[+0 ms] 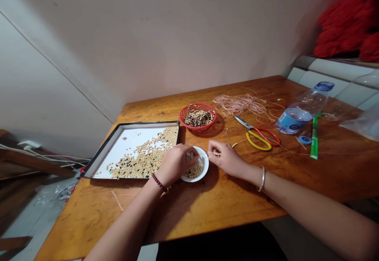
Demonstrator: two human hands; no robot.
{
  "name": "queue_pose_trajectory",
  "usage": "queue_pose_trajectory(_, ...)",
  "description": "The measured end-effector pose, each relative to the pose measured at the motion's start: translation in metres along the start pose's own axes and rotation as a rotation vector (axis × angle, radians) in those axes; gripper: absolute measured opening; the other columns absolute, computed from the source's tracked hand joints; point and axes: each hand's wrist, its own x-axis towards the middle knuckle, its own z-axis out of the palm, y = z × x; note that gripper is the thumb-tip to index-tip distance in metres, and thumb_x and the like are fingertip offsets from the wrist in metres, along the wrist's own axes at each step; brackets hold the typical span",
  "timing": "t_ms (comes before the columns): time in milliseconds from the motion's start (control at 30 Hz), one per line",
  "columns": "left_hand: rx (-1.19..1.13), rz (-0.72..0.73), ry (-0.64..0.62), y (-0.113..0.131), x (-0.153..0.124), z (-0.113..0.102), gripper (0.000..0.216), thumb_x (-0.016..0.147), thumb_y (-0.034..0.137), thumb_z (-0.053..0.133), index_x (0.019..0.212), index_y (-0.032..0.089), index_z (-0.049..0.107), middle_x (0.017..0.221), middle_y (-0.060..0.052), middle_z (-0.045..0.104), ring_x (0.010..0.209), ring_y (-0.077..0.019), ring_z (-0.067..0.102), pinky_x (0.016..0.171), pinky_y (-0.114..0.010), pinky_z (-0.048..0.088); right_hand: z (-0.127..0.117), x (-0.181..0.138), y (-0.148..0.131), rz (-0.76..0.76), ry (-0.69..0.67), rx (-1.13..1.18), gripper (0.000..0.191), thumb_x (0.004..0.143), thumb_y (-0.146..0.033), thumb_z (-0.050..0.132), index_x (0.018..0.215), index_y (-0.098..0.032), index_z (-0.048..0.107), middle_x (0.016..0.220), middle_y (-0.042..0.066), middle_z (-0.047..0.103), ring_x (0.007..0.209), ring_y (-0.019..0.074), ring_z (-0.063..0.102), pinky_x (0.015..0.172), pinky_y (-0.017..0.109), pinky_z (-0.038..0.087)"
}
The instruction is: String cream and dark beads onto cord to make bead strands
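Observation:
Over the white bowl (205,167), my left hand (177,162) is closed in a pinch at a thin thread. Loose pale beads (194,171) lie in the bowl under its fingers. Just right of the rim, my right hand (226,158) has its fingers curled round a string of pale beads (217,154). The thread spans the short gap between both hands. More of this string, with a few beads (235,145), shows beyond my right hand. Left of the bowl lies a white, black-edged tray (118,142) with many pale and some dark beads.
Behind the bowl is a red basket (199,127) of strung beads. A tangle of pink cord (239,105) and scissors (257,134) lie farther right. Beyond them are a water bottle (299,113), its blue cap (304,139) and a green strip (314,140). A wall backs the wooden table (245,209).

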Motion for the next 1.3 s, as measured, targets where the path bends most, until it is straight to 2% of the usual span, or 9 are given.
queue_pose_trajectory(300, 0.035, 0.045, 0.031, -0.002, 0.000, 0.003, 0.015, 0.083, 0.034, 0.059, 0.082, 0.021, 0.065, 0.079, -0.003, 0.067, 0.073, -0.0169, 0.058, 0.064, -0.025, 0.040, 0.000, 0.000, 0.000, -0.014, -0.018, -0.037, 0.011, 0.077, -0.017, 0.051, 0.067, -0.018, 0.047, 0.057, -0.005, 0.046, 0.055, 0.0098, 0.042, 0.053, 0.022, 0.027)
queue_pose_trajectory(567, 0.049, 0.121, 0.032, -0.001, 0.000, 0.004, 0.013, 0.085, 0.029, 0.057, 0.085, 0.019, 0.065, 0.082, -0.004, 0.065, 0.077, -0.0173, 0.057, 0.069, -0.026, 0.042, 0.001, 0.000, 0.000, 0.001, -0.035, -0.023, 0.010, 0.077, -0.017, 0.050, 0.068, -0.018, 0.047, 0.059, -0.005, 0.047, 0.056, 0.0101, 0.043, 0.053, 0.022, 0.028)
queue_pose_trajectory(800, -0.207, 0.064, 0.042, -0.003, 0.002, 0.004, 0.009, 0.083, 0.027, 0.059, 0.088, 0.020, 0.064, 0.085, -0.003, 0.067, 0.078, -0.0156, 0.059, 0.072, -0.027, 0.044, 0.003, 0.004, 0.005, 0.069, -0.009, 0.174, 0.013, 0.078, -0.022, 0.050, 0.067, -0.018, 0.045, 0.060, -0.004, 0.043, 0.057, 0.0105, 0.040, 0.054, 0.022, 0.030)
queue_pose_trajectory(933, -0.431, -0.004, 0.056, -0.002, 0.002, 0.004, 0.017, 0.078, 0.022, 0.064, 0.092, 0.020, 0.055, 0.087, 0.000, 0.067, 0.073, -0.0127, 0.059, 0.068, -0.024, 0.044, 0.004, 0.008, 0.009, 0.063, 0.008, 0.302, 0.014, 0.077, -0.023, 0.049, 0.065, -0.019, 0.043, 0.061, -0.004, 0.041, 0.059, 0.0107, 0.039, 0.055, 0.022, 0.031)
queue_pose_trajectory(1067, -0.594, -0.043, 0.056, -0.004, 0.002, 0.008, 0.025, 0.076, 0.019, 0.064, 0.094, 0.021, 0.047, 0.087, 0.000, 0.067, 0.073, -0.0126, 0.059, 0.068, -0.023, 0.043, 0.003, 0.008, 0.008, 0.057, 0.016, 0.310, 0.014, 0.077, -0.023, 0.049, 0.065, -0.019, 0.043, 0.061, -0.004, 0.041, 0.059, 0.0109, 0.039, 0.055, 0.023, 0.031)
queue_pose_trajectory(1300, -0.670, -0.065, 0.053, -0.004, 0.003, 0.010, 0.026, 0.077, 0.019, 0.064, 0.093, 0.022, 0.044, 0.086, -0.001, 0.066, 0.074, -0.0124, 0.060, 0.068, -0.023, 0.043, 0.003, 0.006, 0.004, 0.061, 0.005, 0.287, 0.013, 0.077, -0.022, 0.050, 0.066, -0.018, 0.044, 0.061, -0.004, 0.042, 0.059, 0.0108, 0.039, 0.055, 0.023, 0.031)
